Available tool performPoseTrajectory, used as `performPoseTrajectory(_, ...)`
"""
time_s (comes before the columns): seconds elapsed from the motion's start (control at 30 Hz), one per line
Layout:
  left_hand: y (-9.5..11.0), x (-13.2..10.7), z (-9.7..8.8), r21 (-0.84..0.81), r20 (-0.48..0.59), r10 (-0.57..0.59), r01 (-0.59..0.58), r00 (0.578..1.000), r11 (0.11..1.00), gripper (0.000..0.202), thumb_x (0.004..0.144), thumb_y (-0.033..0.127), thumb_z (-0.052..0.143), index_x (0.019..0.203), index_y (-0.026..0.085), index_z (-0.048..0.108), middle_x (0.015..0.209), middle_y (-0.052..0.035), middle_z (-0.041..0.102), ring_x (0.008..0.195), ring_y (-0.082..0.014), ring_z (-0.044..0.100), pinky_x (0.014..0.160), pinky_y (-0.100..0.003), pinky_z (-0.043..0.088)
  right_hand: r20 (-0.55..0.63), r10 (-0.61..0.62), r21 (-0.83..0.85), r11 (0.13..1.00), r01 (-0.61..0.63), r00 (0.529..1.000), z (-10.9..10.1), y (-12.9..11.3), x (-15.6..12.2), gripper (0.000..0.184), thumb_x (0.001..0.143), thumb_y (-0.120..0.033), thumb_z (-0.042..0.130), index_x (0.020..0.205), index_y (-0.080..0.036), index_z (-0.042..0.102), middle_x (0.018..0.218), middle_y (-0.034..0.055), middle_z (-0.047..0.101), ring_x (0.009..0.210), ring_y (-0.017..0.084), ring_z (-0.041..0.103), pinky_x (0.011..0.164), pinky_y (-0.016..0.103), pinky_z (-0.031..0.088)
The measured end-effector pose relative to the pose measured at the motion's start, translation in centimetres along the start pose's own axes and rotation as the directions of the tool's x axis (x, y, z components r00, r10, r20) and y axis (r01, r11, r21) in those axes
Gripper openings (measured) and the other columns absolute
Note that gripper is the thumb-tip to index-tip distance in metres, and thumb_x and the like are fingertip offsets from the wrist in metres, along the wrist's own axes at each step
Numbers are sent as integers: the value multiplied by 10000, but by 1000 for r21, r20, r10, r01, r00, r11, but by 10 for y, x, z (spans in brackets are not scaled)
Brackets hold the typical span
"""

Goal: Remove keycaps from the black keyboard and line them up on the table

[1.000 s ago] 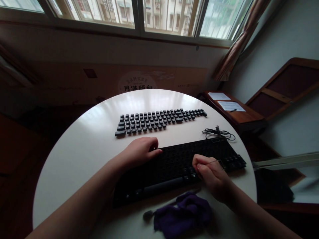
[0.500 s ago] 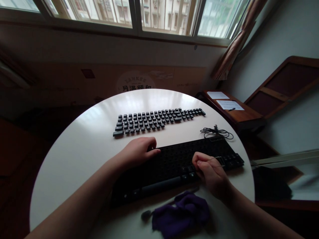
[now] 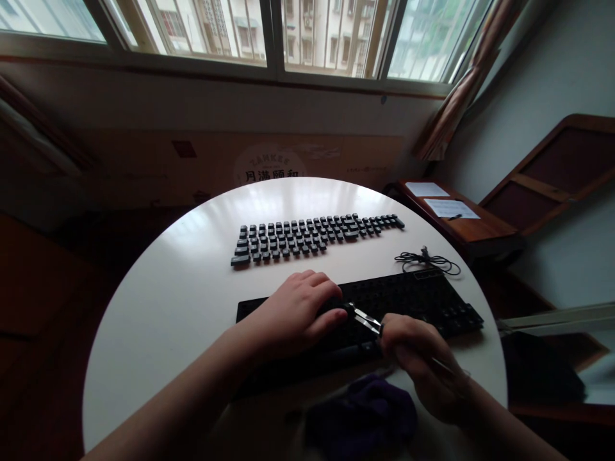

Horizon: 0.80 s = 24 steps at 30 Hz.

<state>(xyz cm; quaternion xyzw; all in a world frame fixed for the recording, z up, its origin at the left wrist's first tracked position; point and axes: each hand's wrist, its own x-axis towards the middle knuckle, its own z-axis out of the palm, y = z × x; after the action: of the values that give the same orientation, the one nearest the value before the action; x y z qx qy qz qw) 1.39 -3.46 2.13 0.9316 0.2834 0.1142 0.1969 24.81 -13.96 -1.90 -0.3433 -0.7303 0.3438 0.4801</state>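
My right hand (image 3: 423, 358) is closed around a keycap puller (image 3: 368, 320) with silver metal prongs that point left. At their tip a small dark keycap (image 3: 349, 310) meets the curled thumb and fingers of my left hand (image 3: 307, 307), which pinch it. Both hands are above a black keyboard (image 3: 408, 294) lying at a slant on the table. Keys remain at its right end and along part of its front edge; my left forearm hides much of the left side. Beyond it, loose black keycaps (image 3: 298, 237) stand in staggered rows.
The round white table (image 3: 158, 288) has a coiled black cable (image 3: 427, 261) at its right. A purple cloth (image 3: 362, 416) lies near the front edge. To the right stands a wooden chair (image 3: 500, 224) with papers (image 3: 451, 208) and a pen on it.
My right hand has turned, so the puller's prongs now point left to my left hand. My left hand has moved right to meet them. The view has shifted slightly.
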Motion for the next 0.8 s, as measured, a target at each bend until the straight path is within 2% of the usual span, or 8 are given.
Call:
performPoseTrajectory(0.13,15,-1,-5,-98,43,40,-36,998,995,210,1019,370,494,997,199,613,1009,-53,628,921,-216,587,807,-324,464,94,-169,-95,979,178,981,4,0,7,129,1011,-226,418,986,-209,543,776,5,457,612,109,391,548,247,267)
performPoseTrajectory(0.23,17,0,-4,-106,97,-4,14,995,994,224,1024,336,474,894,188,582,942,-38,620,829,-194,584,722,-296,455,78,-195,-145,968,205,978,5,2,9,153,1015,-228,397,985,-200,544,773,6,462,599,109,391,543,247,278)
performPoseTrajectory(0.3,17,0,-3,-119,124,-8,23,992,993,230,1027,330,463,880,190,570,914,-29,617,803,-187,579,698,-285,444,63,-212,-228,948,221,975,4,2,8,169,1009,-215,393,970,-190,556,807,24,494,652,126,451,583,257,340)
performPoseTrajectory(0.4,17,0,-1,-145,138,0,20,990,989,230,1031,321,446,868,193,547,894,-27,615,792,-184,576,689,-279,434,-34,-293,-421,871,252,955,1,-3,7,234,1017,-226,366,917,-182,573,887,59,524,799,174,516,701,308,418)
performPoseTrajectory(0.5,20,-2,-4,-168,115,-16,35,993,985,238,1035,320,420,862,194,523,872,-26,607,772,-181,570,676,-279,426,-199,-412,-610,762,217,889,-3,-7,6,301,1030,-231,329,861,-183,573,1030,97,554,967,222,534,843,379,432)
performPoseTrajectory(0.6,26,-5,-9,-204,100,13,8,995,979,261,1041,335,399,856,192,516,847,-24,597,750,-176,562,661,-278,421,-202,-449,-680,704,206,870,-3,-9,5,245,1004,-162,372,976,-175,616,1148,124,563,1082,250,541,927,417,440)
performPoseTrajectory(0.7,34,-6,-12,-228,128,74,-44,989,973,266,1039,336,416,847,189,527,848,-22,598,752,-169,563,663,-267,427,-72,-420,-629,723,285,905,1,-7,3,302,956,-64,459,1200,-146,617,1050,108,568,943,186,589,789,310,504)
performPoseTrajectory(0.8,38,-7,-10,-235,149,115,-78,982,969,238,1029,316,455,853,188,549,854,-11,598,734,-151,561,654,-246,427,-7,-411,-556,760,338,912,7,-4,2,384,911,-22,563,1270,-146,621,906,58,559,731,118,555,590,225,458)
